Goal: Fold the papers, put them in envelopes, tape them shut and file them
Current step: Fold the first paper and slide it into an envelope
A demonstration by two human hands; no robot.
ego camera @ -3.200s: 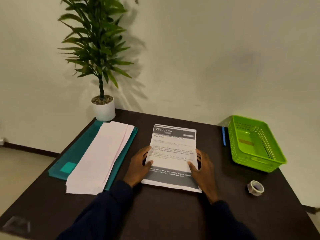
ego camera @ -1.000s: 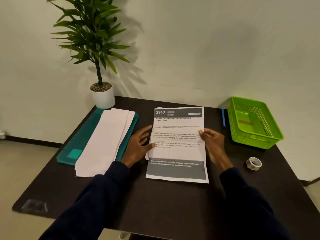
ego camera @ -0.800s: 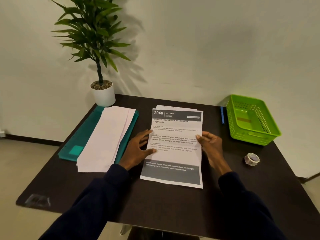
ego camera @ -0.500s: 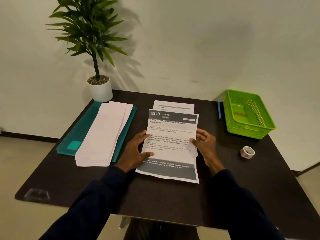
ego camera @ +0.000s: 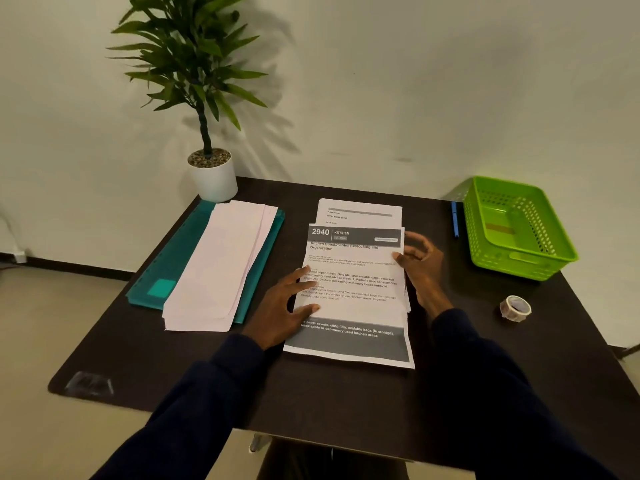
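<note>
While left hand pins top sheet (fingers spread), right hand at its edge

One view only, from the person's head, wide-angle, looking forward and steeply down across a dark table towards a pale wall. It sits close: both dark sleeves run in from the bottom edge, and the printed sheet lies mid-frame. A potted plant fills the upper left, a green basket sits at centre right. Floor shows at lower left. The table's edges bow with the lens.
</note>
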